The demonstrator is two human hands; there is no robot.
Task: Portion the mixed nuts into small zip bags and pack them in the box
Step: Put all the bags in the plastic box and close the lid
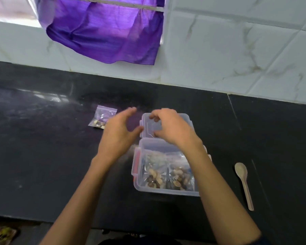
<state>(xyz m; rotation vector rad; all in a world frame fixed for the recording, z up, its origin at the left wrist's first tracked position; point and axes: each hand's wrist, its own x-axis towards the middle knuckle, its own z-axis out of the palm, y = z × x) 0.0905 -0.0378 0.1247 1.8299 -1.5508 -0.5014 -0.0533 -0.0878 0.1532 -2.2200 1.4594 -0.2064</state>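
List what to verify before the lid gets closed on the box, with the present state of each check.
1. Box open, filled bags inside: ok.
2. All bags packed: not ok; one zip bag with nuts lies on the counter, left of the box.
3. Lid within reach behind the box: ok.
4. Right hand gripping the lid: cannot tell.
5. Left hand free: ok.
6. Spoon away from the box: ok.

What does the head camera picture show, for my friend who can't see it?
Two hands reach over a clear plastic box holding bags of nuts on a black counter: the right hand is above the open lid, the left hand beside it. One more bag of nuts lies to the left, and a wooden spoon to the right.
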